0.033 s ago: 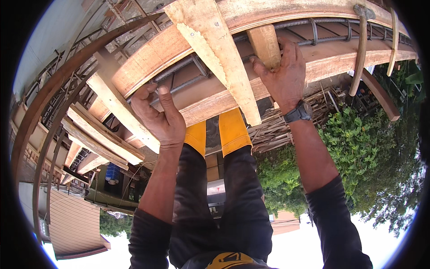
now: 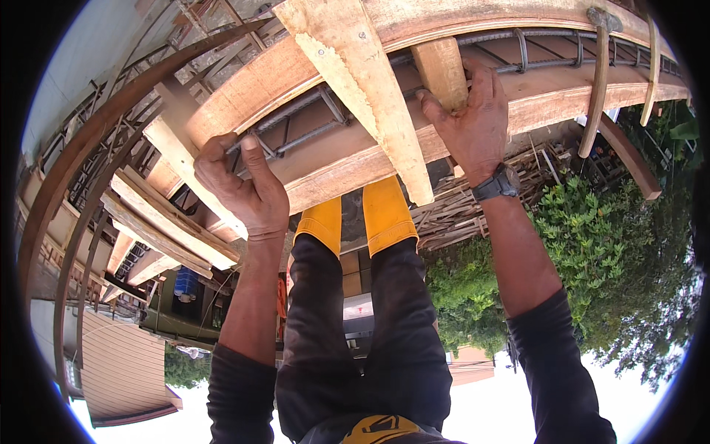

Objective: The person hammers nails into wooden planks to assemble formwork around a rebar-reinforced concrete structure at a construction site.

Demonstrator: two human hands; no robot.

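My right hand, with a dark watch on its wrist, grips a short wooden block that sits across the gap between two long formwork boards. The thumb lies on its left side, the fingers on its right. My left hand is at the left part of the gap, its fingers curled and the thumb raised close to the index fingertip. Beside that thumb runs a steel rebar cage inside the formwork; whatever the curled fingers hold is hidden. Between my hands, a tapered wooden cleat crosses both formwork boards.
A hammer hangs over the boards at the right, beside a thin wooden strip. More planks and curved dark bars stand at the left. Below lie a scrap wood pile and green bushes.
My left hand has shifted left along the formwork, baring more of the rebar cage. My right hand keeps its grip on the wooden block, with a very slight shift right.
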